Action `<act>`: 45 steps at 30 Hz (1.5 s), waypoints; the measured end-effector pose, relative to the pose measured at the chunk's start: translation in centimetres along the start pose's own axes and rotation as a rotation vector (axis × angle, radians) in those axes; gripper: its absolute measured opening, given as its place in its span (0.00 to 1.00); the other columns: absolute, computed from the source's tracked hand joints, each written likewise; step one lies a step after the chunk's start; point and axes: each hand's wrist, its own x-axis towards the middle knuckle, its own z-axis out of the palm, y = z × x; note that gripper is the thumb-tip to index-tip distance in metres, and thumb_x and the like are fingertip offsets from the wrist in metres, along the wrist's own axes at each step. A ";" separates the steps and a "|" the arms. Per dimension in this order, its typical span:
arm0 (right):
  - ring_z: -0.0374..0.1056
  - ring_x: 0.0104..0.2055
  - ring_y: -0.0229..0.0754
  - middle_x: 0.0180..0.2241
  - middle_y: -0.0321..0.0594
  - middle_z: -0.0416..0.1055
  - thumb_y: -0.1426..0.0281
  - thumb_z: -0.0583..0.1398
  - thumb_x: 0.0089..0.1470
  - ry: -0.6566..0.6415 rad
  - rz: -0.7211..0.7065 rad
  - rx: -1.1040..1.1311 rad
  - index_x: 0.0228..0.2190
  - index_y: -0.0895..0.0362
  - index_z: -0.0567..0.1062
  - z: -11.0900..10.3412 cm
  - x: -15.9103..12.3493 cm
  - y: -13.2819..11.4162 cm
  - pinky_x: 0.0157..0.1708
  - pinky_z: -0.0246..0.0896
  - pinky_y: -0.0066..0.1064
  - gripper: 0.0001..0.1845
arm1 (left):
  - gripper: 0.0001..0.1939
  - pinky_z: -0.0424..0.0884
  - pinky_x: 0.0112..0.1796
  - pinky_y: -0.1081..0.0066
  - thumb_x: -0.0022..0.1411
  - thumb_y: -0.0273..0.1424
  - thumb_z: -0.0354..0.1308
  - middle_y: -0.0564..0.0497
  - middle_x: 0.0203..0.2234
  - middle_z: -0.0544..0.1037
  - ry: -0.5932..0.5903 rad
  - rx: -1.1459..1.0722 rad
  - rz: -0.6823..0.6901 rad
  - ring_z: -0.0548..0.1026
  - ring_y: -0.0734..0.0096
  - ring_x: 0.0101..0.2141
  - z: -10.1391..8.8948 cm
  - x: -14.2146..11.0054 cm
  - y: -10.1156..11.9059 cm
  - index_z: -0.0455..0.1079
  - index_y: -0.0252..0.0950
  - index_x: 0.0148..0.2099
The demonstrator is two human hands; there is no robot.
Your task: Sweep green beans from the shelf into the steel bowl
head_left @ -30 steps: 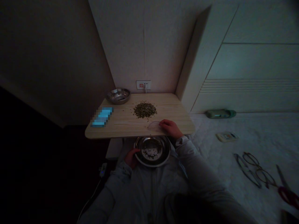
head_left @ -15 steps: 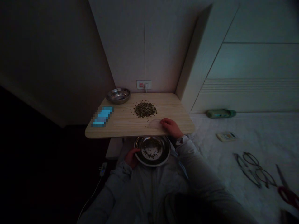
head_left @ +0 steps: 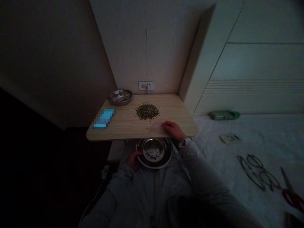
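My left hand (head_left: 133,160) grips the rim of a steel bowl (head_left: 163,160) held just below the near edge of a small wooden table (head_left: 123,126); a few dark beans lie in the bowl. My right hand (head_left: 173,129) rests on the table near its front edge, fingers curled on a thin clear card-like piece (head_left: 155,127). A pile of small greenish beans (head_left: 147,111) sits in the middle of the table, just beyond that piece.
A second steel bowl (head_left: 120,97) stands at the table's back left, a lit phone (head_left: 104,118) at its left. A wall socket (head_left: 145,85) is behind. On the white bedding to the right lie a green case (head_left: 224,115), a remote (head_left: 230,138), glasses (head_left: 257,172) and scissors (head_left: 291,190).
The bowl in my left hand has risen slightly closer to the table edge. My right hand has shifted only a little on the tabletop.
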 end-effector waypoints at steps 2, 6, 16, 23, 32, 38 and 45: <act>0.59 0.26 0.36 0.21 0.34 0.67 0.64 0.54 0.39 -0.015 0.000 0.012 0.23 0.58 0.72 0.0 -0.1 -0.1 0.30 0.52 0.28 0.11 | 0.11 0.69 0.44 0.61 0.38 0.21 0.53 0.46 0.23 0.79 0.014 0.012 -0.038 0.74 0.53 0.41 -0.1 0.1 0.0 0.74 0.32 0.27; 0.59 0.27 0.36 0.21 0.33 0.66 0.63 0.54 0.39 0.010 -0.007 0.021 0.23 0.58 0.72 0.0 0.0 -0.1 0.30 0.52 0.29 0.12 | 0.11 0.69 0.43 0.61 0.39 0.21 0.52 0.47 0.23 0.80 0.032 0.024 -0.031 0.74 0.54 0.41 0.0 -0.1 0.0 0.74 0.33 0.26; 0.55 0.23 0.35 0.16 0.31 0.61 0.64 0.53 0.38 -0.035 0.014 -0.005 0.19 0.57 0.70 -0.1 -0.2 -0.3 0.27 0.49 0.28 0.10 | 0.11 0.69 0.43 0.62 0.37 0.21 0.53 0.47 0.22 0.79 0.041 0.030 -0.014 0.74 0.53 0.41 0.4 -0.2 0.1 0.74 0.32 0.26; 0.57 0.24 0.36 0.17 0.32 0.62 0.66 0.52 0.39 -0.021 -0.009 -0.020 0.19 0.57 0.70 -0.2 -0.2 -0.1 0.27 0.50 0.28 0.09 | 0.09 0.68 0.44 0.61 0.38 0.21 0.53 0.46 0.23 0.79 0.019 0.017 -0.020 0.74 0.52 0.42 0.2 -0.1 0.0 0.73 0.32 0.25; 0.57 0.25 0.36 0.19 0.33 0.63 0.64 0.52 0.40 -0.022 -0.029 -0.161 0.20 0.57 0.69 -0.1 -0.1 -0.2 0.29 0.50 0.28 0.10 | 0.10 0.69 0.42 0.62 0.39 0.21 0.53 0.48 0.23 0.79 0.055 0.044 0.012 0.75 0.54 0.40 0.2 0.0 0.0 0.73 0.33 0.26; 0.57 0.24 0.35 0.17 0.32 0.62 0.64 0.53 0.40 -0.079 -0.028 -0.127 0.19 0.57 0.68 -0.2 -0.3 -0.3 0.28 0.50 0.28 0.10 | 0.09 0.69 0.41 0.62 0.39 0.22 0.54 0.47 0.20 0.78 0.046 0.059 -0.015 0.75 0.53 0.39 0.4 -0.3 0.2 0.74 0.33 0.24; 0.58 0.25 0.35 0.20 0.32 0.64 0.62 0.53 0.41 0.018 0.021 0.042 0.25 0.57 0.70 0.1 0.7 0.1 0.29 0.52 0.28 0.12 | 0.07 0.69 0.42 0.62 0.39 0.21 0.54 0.46 0.20 0.78 0.062 0.045 -0.019 0.75 0.52 0.39 0.4 -0.2 0.1 0.72 0.32 0.22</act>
